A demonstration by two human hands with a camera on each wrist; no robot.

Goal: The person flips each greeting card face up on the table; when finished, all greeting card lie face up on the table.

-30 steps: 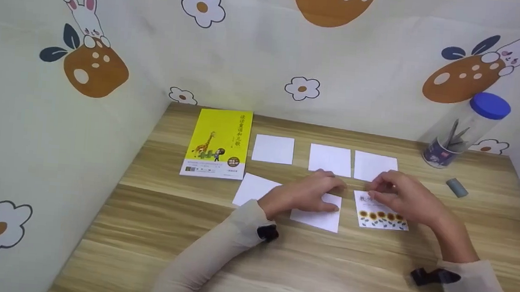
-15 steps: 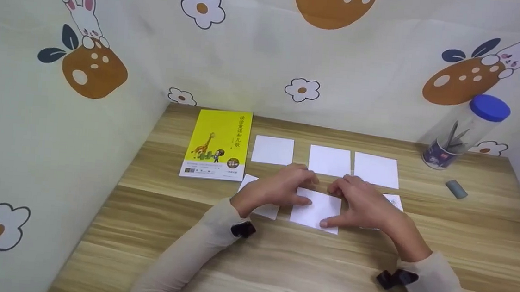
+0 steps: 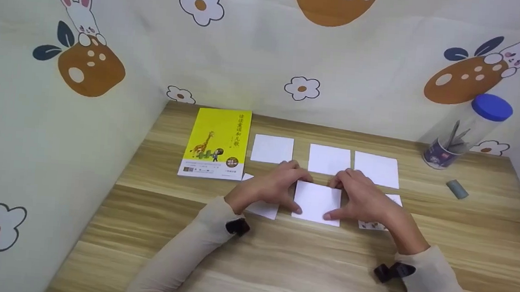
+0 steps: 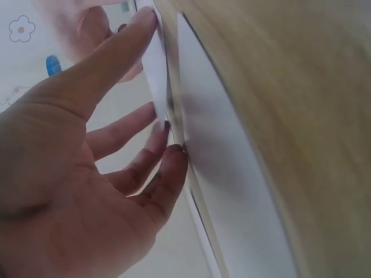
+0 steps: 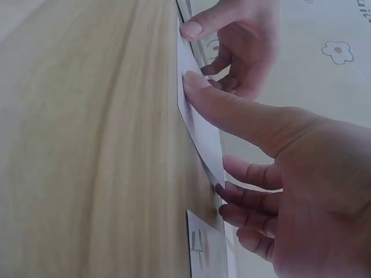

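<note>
A white square card [image 3: 317,202] lies between my two hands in the head view. My left hand [image 3: 273,186] holds its left side, the thumb on top near the front corner and the fingers at the back edge. On the right side my right hand [image 3: 363,199] grips it the same way. Both wrist views show the card [image 4: 154,72] tilted, its back edge raised off the table with fingertips at that edge. Under my left wrist, another white card [image 3: 263,210] is partly covered. A card with printed sunflowers [image 3: 369,225] is mostly hidden by my right hand.
Three white cards, left [image 3: 272,149], middle [image 3: 329,159] and right [image 3: 375,169], form a row behind. A yellow book [image 3: 219,138] lies at the back left. Back right stands a clear blue-lidded jar [image 3: 465,134] with pencils, near a grey-green eraser [image 3: 457,189].
My right hand has come left from the sunflower card to the middle white card. My left hand has shifted left to its other side. The card's back edge has been raised.
</note>
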